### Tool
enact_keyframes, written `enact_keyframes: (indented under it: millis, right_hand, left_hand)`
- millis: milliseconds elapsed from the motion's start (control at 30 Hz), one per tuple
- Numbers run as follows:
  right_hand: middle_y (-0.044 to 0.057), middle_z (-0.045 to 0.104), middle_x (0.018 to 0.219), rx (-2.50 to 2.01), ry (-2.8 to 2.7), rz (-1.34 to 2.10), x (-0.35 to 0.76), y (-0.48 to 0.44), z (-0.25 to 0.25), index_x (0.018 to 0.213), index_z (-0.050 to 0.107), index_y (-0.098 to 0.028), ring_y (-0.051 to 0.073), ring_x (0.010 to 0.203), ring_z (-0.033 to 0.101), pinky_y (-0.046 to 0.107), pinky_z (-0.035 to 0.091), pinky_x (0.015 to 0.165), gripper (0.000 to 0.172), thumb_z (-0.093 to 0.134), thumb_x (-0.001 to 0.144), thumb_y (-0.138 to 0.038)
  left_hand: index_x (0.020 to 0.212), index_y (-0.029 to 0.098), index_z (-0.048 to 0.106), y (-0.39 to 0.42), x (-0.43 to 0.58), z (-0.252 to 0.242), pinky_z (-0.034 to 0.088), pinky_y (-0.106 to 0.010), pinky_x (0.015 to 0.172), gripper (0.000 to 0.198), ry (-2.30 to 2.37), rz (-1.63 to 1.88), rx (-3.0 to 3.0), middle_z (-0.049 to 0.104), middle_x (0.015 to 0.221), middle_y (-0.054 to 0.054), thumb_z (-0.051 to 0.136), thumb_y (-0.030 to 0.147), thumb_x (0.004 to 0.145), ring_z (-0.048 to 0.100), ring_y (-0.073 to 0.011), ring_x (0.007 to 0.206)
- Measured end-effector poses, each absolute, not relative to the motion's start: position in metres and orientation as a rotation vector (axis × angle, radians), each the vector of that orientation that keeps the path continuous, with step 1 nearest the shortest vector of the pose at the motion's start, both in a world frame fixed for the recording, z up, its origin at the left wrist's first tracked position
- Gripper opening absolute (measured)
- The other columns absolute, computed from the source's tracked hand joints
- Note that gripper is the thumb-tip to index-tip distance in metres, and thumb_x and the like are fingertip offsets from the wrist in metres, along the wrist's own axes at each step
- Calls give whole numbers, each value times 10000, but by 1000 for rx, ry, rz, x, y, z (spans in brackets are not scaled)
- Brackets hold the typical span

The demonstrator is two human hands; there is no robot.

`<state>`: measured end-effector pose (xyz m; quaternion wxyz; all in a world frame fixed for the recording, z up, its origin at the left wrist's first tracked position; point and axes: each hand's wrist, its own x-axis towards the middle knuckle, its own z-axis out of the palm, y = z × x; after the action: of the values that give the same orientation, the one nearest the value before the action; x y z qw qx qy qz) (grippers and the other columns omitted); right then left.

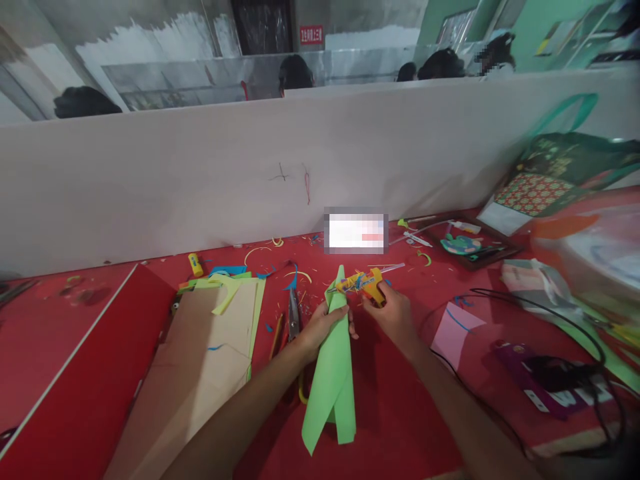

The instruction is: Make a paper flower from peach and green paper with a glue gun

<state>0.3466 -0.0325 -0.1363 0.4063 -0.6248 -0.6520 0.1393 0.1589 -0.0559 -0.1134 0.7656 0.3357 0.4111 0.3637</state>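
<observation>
My left hand (325, 325) is wrapped round a light green sheet of paper rolled into a cone (331, 380), narrow end away from me and wide end toward me. In my right hand (393, 312) is a yellow glue gun (371, 285), gripped by its handle. Its nozzle points left, close to the upper part of the paper cone; whether it touches cannot be made out. A clear glue stick (396, 267) juts from the gun's back. Left of my left hand lie scissors (294, 317) and a brown pencil-like stick (277, 337).
Brown and green paper sheets (210, 360) are stacked at left beside a red panel (75, 373). Scraps litter the red tabletop. A pink paper (455, 333), black cable (545, 300), purple box (530, 380) and wooden tray (505, 252) lie right. A white partition (200, 173) closes the back.
</observation>
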Motion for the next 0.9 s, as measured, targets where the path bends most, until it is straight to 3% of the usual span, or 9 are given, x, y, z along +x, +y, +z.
enact_keyframes:
  millis: [333,667,900]
  right_hand:
    - [-16,556,572,-1587,-1711,275,352,-32,-138,707,503,-246,144,517,449,258,335,548,203,559,796,-419]
    - [17,613,641,-1641,-1720,295,357,-30,-141,773,523,-244,185,587,544,285,370,593,148,546,793,-389]
    - [59,708,848,-1762,-1662,301,363,-30,-136,972,524,-247,278,770,679,317,411,630,446,672,819,-639]
  left_hand:
    - [874,167,599,-54,159,-121,484,-243,504,492,915,801,699,681,618,-40,862,533,676,678,-181,536]
    - [897,180,573,-54,159,-119,482,-236,498,546,923,805,700,677,617,-28,885,553,647,677,-179,537]
    - [875,171,589,-54,159,-118,499,-240,502,526,959,807,695,680,631,-35,877,554,659,685,-178,556]
